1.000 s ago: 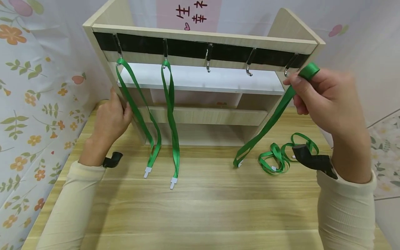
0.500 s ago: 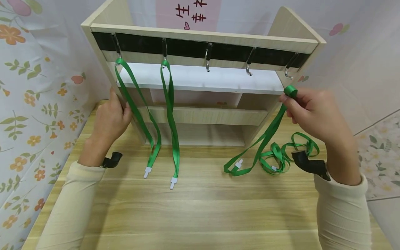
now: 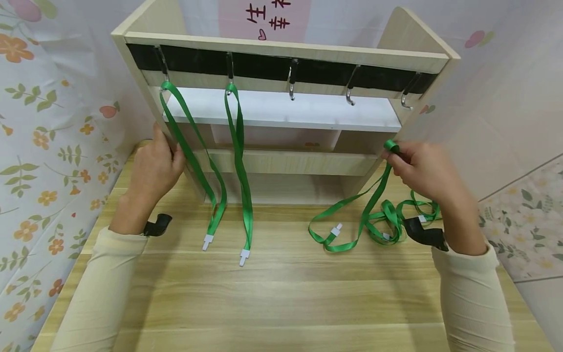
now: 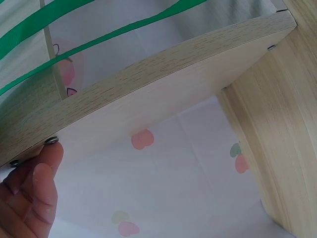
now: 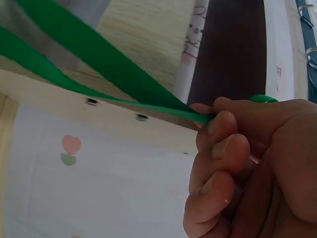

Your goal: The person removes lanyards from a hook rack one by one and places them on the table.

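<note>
A green lanyard (image 3: 370, 208) hangs from my right hand (image 3: 424, 168), pinched near its top between thumb and fingers. Its lower loop and white clip (image 3: 336, 230) lie on the table. In the right wrist view, the strap (image 5: 109, 64) runs into the curled fingers. My left hand (image 3: 154, 166) holds the left side panel of the wooden shelf (image 3: 286, 164); the left wrist view shows fingertips (image 4: 49, 148) against its outer face. Two more green lanyards, one on the far-left hook (image 3: 189, 117) and one on the second hook (image 3: 239, 142), hang down with white clips.
Three bare hooks, including the middle hook (image 3: 292, 85), stick out from the black strip (image 3: 264, 64). A tangled heap of green lanyards (image 3: 389, 220) lies on the wooden table (image 3: 281, 298) beside my right forearm. Flowered cloth (image 3: 53, 171) covers the left wall.
My right hand has come down and left from beside the far-right hook, bringing the lanyard along. More of its lower loop now spreads on the table. The left hand stays in place.
</note>
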Demonstrator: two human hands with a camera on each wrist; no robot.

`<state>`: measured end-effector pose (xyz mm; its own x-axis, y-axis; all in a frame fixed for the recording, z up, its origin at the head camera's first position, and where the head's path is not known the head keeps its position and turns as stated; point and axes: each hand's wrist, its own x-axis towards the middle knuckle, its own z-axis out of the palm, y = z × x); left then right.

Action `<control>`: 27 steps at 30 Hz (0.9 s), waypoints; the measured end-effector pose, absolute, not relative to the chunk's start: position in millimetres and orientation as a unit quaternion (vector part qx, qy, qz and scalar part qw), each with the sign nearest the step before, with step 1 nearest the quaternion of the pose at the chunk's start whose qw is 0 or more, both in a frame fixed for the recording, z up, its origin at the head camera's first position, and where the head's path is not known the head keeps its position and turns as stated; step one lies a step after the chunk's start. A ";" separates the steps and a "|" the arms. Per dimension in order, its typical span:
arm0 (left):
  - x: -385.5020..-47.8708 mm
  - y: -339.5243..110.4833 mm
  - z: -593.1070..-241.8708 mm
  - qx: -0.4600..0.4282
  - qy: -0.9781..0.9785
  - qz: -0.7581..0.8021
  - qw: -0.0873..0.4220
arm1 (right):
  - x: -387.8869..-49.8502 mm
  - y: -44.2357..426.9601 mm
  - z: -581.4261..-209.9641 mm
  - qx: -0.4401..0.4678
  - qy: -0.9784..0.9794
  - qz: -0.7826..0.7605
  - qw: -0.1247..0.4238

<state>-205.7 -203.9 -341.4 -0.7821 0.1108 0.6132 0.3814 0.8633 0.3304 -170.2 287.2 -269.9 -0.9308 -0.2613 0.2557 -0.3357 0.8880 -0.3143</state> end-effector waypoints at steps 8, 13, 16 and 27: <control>-204.5 -204.3 -340.9 -0.134 -0.916 -0.225 0.304 | -170.9 282.3 -280.9 0.186 -0.958 0.214 0.046; -204.2 -204.4 -340.6 -0.129 -0.918 -0.224 0.299 | -170.8 280.3 -290.5 0.222 -0.940 0.259 0.000; -204.3 -204.2 -340.8 -0.129 -0.919 -0.224 0.299 | -171.1 279.9 -297.3 0.225 -0.939 0.260 -0.020; -205.1 -203.9 -341.3 -0.126 -0.919 -0.226 0.297 | -175.2 279.5 -326.3 0.228 -0.926 0.286 -0.093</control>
<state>-205.1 -203.9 -341.3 -0.7915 0.0973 0.6033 0.3661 0.8660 0.3407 -175.2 279.5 -326.3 -0.8783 -0.4763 -0.0414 -0.3699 0.7318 -0.5724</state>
